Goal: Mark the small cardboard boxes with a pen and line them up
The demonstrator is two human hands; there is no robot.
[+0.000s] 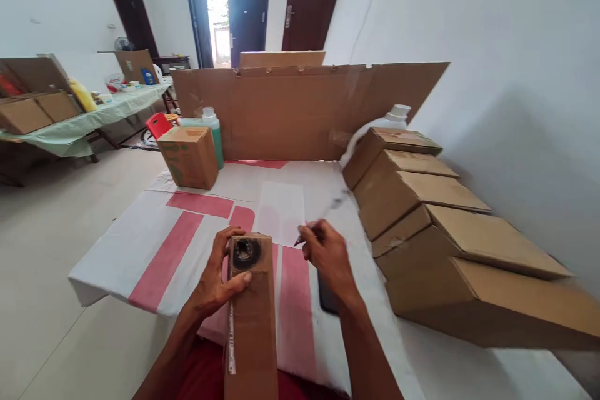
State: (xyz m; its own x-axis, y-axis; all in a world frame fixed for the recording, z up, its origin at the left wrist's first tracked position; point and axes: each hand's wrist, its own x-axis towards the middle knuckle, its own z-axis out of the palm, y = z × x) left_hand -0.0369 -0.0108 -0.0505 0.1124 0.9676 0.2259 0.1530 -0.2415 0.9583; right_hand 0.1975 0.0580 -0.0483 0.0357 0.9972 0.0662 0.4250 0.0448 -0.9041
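Near the front edge of the white table cover with red stripes (154, 244), the person's left hand (216, 281) closes around a tall, narrow brown cardboard box (250, 319), thumb pressed across its front just below a round black opening at the top. Just right of it, the right hand (328, 256) curls loosely around a thin dark pen-like tool (304, 236), its tip near a white sheet of paper (280, 211). A dark flat object (327, 300) lies under that wrist. Along the right side runs a row of closed brown cartons (422, 200). At the far left stands a small brown cube-shaped box (189, 156) beside a green bottle with a white cap (213, 132), before a cardboard screen (300, 109).
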